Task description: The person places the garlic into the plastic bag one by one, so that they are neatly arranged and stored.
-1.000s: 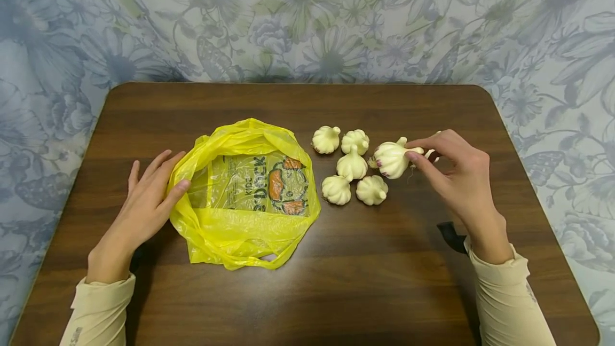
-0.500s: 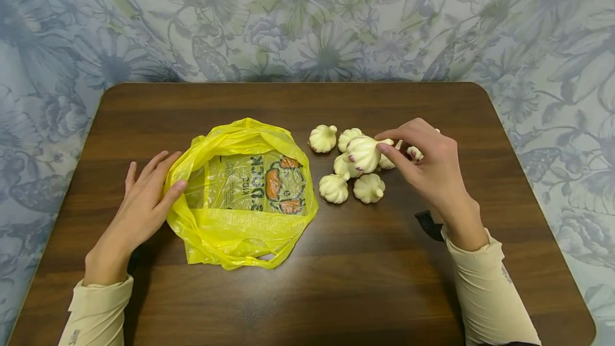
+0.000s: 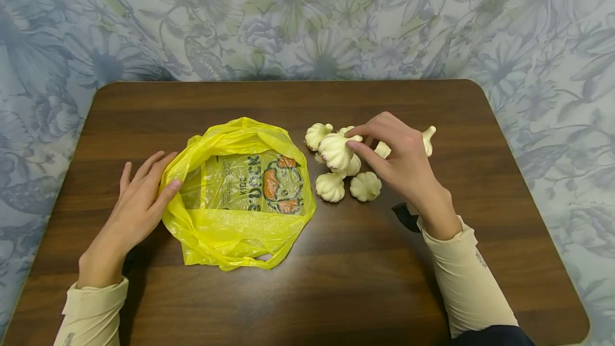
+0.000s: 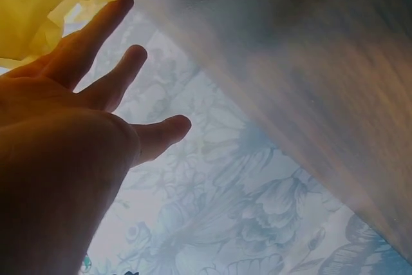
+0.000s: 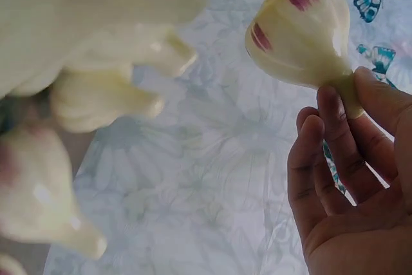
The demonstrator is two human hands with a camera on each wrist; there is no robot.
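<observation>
A yellow plastic bag (image 3: 240, 228) lies on the table, its mouth spread and a printed panel showing inside. My left hand (image 3: 139, 202) rests at its left rim, thumb over the edge and fingers outside. The left wrist view shows those fingers (image 4: 116, 78) straight and spread beside the bag (image 4: 38, 4). Between thumb and fingertips my right hand (image 3: 401, 159) pinches a garlic bulb (image 3: 334, 152) by its stem. In the right wrist view this bulb (image 5: 299, 37) has purple streaks and a root tuft. Several other bulbs, including a front one (image 3: 330, 187), lie below and around it, partly hidden.
Another garlic bulb (image 3: 428, 140) shows just beyond my right hand. The dark wooden table (image 3: 307, 303) has rounded far corners, and a wall with a floral pattern (image 3: 307, 25) stands behind its far edge.
My right hand has carried the held garlic bulb leftward, from the right side of the group to over it, nearer the bag. The left hand has kept its place at the rim.
</observation>
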